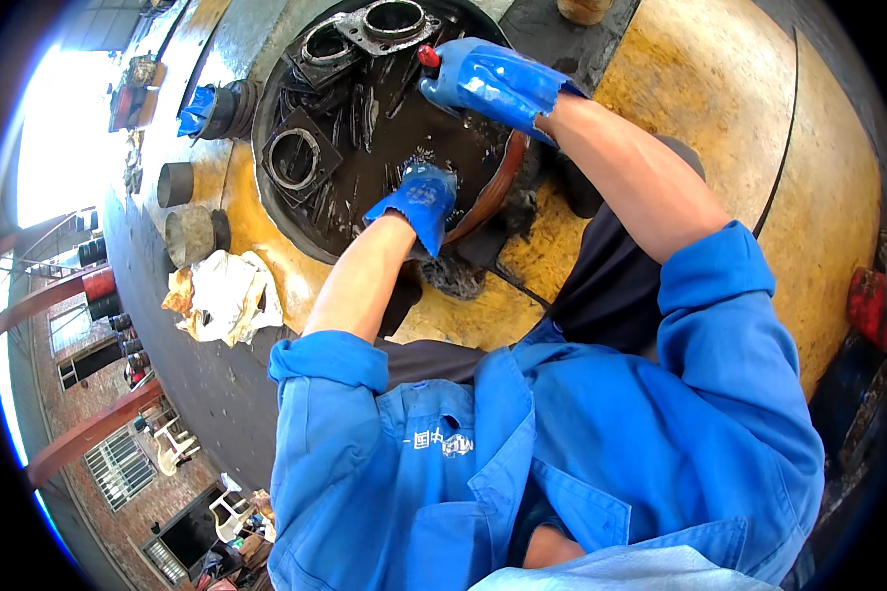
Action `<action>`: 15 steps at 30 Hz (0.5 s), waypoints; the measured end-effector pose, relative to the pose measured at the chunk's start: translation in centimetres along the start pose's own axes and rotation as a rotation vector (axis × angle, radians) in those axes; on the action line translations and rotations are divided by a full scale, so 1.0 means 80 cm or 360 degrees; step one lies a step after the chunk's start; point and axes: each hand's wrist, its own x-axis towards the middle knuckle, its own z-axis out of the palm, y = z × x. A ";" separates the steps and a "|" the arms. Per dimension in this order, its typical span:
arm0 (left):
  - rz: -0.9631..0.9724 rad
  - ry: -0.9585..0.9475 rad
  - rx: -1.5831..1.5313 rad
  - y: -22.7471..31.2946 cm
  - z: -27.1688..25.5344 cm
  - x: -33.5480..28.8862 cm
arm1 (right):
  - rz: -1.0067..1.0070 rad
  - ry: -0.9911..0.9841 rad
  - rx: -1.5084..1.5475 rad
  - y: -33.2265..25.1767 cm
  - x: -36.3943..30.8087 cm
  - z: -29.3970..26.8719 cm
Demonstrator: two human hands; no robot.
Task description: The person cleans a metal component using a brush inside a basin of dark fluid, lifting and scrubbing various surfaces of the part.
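Observation:
A wide round basin [269, 219] holds dark, oily liquid, with square metal flanges with round openings and several dark strips in it. My left hand [419, 202], in a blue rubber glove, reaches down into the liquid near the basin's near side. Its fingers are sunk out of sight, so what they touch is hidden. Over the basin's right rim, my right hand [488, 81] in a wet blue glove is closed round a tool with a red handle end [429, 56]; the rest of that tool is hidden. One flange [294, 159] leans at the left, another [394, 22] lies at the far side.
Left of the basin stand metal rings [175, 184] and a short cylinder [191, 236], with a crumpled white rag [229, 297] nearer me. A stack of dark rings [229, 110] with blue material is farther off. Yellowish boards [719, 89] cover the floor at the right.

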 end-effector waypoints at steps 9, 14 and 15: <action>-0.0241 0.0133 -0.0098 -0.018 0.007 0.025 | 0.0021 -0.0008 0.0021 -0.001 0.005 -0.009; -0.0380 0.0389 -0.0483 -0.031 0.005 0.035 | -0.0148 0.0107 -0.0026 0.001 0.005 -0.011; -0.0412 0.0502 -0.0551 -0.032 0.010 0.036 | -0.0111 0.0073 -0.0026 0.001 0.008 -0.011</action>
